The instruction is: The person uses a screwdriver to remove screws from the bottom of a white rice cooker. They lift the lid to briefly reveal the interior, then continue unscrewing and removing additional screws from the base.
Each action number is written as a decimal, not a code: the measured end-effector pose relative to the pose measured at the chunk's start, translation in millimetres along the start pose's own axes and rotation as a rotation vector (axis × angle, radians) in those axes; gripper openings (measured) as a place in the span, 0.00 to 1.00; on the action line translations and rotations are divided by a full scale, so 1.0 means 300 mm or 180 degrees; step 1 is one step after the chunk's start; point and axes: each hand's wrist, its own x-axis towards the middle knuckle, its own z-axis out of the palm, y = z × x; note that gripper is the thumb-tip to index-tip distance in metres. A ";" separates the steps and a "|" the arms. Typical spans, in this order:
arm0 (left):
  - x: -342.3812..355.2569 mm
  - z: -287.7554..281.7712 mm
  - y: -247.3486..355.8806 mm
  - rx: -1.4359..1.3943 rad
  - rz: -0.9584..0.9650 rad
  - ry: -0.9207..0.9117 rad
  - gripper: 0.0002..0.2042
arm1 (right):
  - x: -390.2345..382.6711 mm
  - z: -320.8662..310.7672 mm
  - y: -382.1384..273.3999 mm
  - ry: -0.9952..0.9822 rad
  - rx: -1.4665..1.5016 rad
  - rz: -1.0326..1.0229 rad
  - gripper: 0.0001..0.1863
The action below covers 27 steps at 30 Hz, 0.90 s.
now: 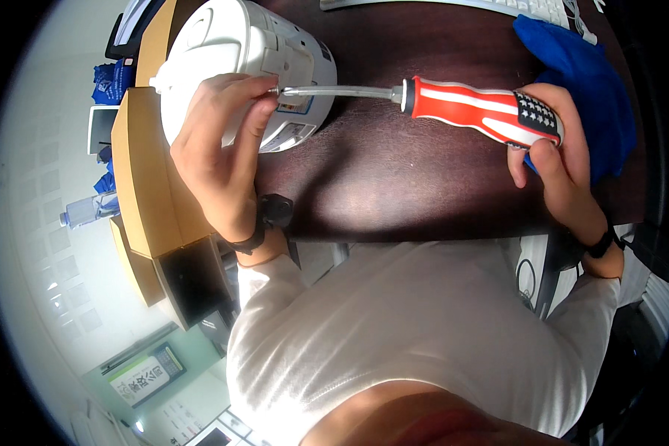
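Note:
My right hand (554, 160) grips the red, white and dark patterned handle of a screwdriver (453, 108), whose metal shaft lies level and points left. At its tip my left hand (219, 149) pinches a small metal piece, apparently a screw (275, 90), between thumb and index finger. Behind that hand a white rounded appliance with a lid (208, 41) sits on the dark wooden desk (390, 189). Part of the appliance's side is hidden by my fingers.
A blue cloth (602, 111) lies at the desk's right, below a white keyboard (520, 10) and cable. Cardboard-coloured boxes or panels (141, 178) stand at the left, with a water bottle (89, 210) and blue items (111, 82) beyond. My body is at the desk's near edge.

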 end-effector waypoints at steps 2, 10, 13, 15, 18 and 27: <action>-0.001 0.002 0.000 -0.0066 0.0052 -0.0003 0.07 | -0.008 0.000 -0.006 -0.0023 -0.0032 0.0023 0.20; -0.022 0.006 -0.002 -0.1039 -0.0283 0.0162 0.04 | -0.031 0.011 -0.032 0.0112 0.0105 0.0095 0.23; -0.035 0.015 -0.005 -0.1404 -0.0332 0.0243 0.04 | -0.034 0.014 -0.035 0.0090 0.0149 0.0086 0.24; -0.045 0.019 -0.011 -0.1630 -0.0364 0.0278 0.05 | -0.034 0.013 -0.036 0.0048 0.0151 0.0099 0.25; -0.053 0.019 -0.018 -0.1961 -0.0468 0.0284 0.05 | -0.043 -0.001 -0.048 -0.0127 0.0235 0.0297 0.26; -0.059 0.008 -0.018 -0.2347 -0.0532 0.0093 0.05 | -0.046 0.000 -0.028 -0.0189 0.0362 0.0608 0.28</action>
